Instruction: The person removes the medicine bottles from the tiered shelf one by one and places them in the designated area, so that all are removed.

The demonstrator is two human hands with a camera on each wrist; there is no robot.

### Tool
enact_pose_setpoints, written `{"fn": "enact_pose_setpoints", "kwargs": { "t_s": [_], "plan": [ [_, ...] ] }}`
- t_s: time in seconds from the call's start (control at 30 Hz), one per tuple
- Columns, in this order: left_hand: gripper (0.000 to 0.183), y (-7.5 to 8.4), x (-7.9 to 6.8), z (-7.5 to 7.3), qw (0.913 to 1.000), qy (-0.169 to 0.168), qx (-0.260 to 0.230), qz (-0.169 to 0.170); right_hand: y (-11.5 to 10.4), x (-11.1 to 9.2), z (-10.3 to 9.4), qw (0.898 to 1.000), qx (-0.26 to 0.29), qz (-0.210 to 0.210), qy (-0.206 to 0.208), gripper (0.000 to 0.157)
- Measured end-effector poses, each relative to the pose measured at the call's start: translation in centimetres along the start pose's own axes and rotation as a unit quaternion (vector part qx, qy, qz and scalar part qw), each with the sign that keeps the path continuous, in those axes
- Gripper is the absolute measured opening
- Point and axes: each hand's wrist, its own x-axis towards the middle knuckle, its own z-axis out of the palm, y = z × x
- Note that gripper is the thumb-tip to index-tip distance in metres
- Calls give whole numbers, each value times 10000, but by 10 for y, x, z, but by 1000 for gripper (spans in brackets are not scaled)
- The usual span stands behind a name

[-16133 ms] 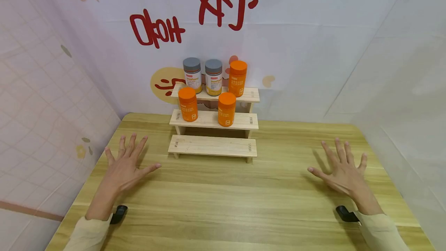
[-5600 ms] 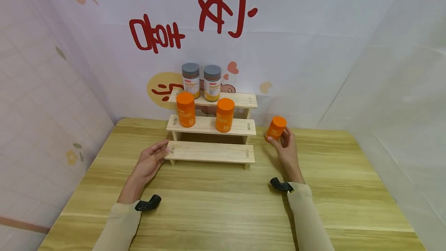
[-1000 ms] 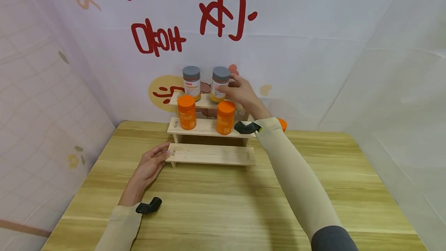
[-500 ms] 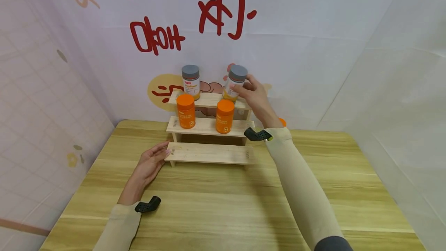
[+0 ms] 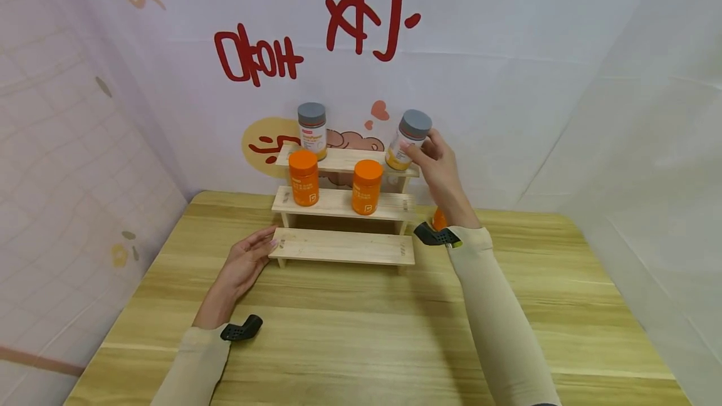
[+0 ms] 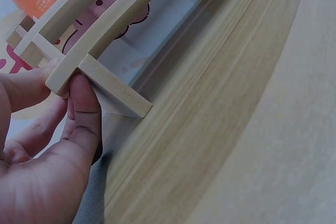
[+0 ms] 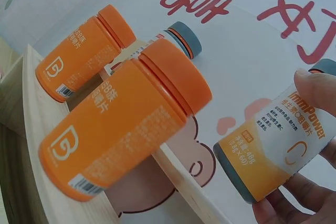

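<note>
My right hand (image 5: pixel 445 174) grips a grey-capped vitamin bottle (image 5: pixel 408 135), white and yellow, tilted at the right end of the top board. The right wrist view shows this bottle (image 7: pixel 273 145) between thumb and fingers, its base apart from the board. At the rack's lower left corner, my left hand (image 5: pixel 244 266) pinches the end of the lowest board (image 6: pixel 86 45) of the stepped wooden rack (image 5: pixel 338 247). Another grey-capped bottle (image 5: pixel 313 131) stands on the top board. Two orange vitamin bottles, left (image 5: pixel 304 179) and right (image 5: pixel 366 188), stand upright on the middle board.
One more orange bottle (image 5: pixel 439 220) is on the table right of the rack, mostly hidden behind my right wrist. The wood-grain table (image 5: pixel 338 331) extends in front. A printed white cloth wall (image 5: pixel 479 80) rises close behind the rack.
An orange bottle went from the top board to the table earlier. My left hand came to the rack and stayed. Lately my right hand has moved the grey-capped bottle rightward and tilted it.
</note>
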Motion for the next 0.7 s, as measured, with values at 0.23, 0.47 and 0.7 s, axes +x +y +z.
{"fn": "enact_pose_setpoints", "kwargs": {
  "t_s": [0.23, 0.47, 0.7],
  "plan": [
    [65, 0, 1, 1, 10000, 49, -24, -39, 3, -13, -16, 9998, -95, 81, 135, 51],
    [66, -1, 1, 0, 10000, 26, -43, -26, 7, -26, -32, 9993, -187, 79, 308, 52],
    [66, 0, 1, 1, 10000, -42, -6, -36, 13, -36, -46, 9987, -158, 59, 476, 51]
  ]
}}
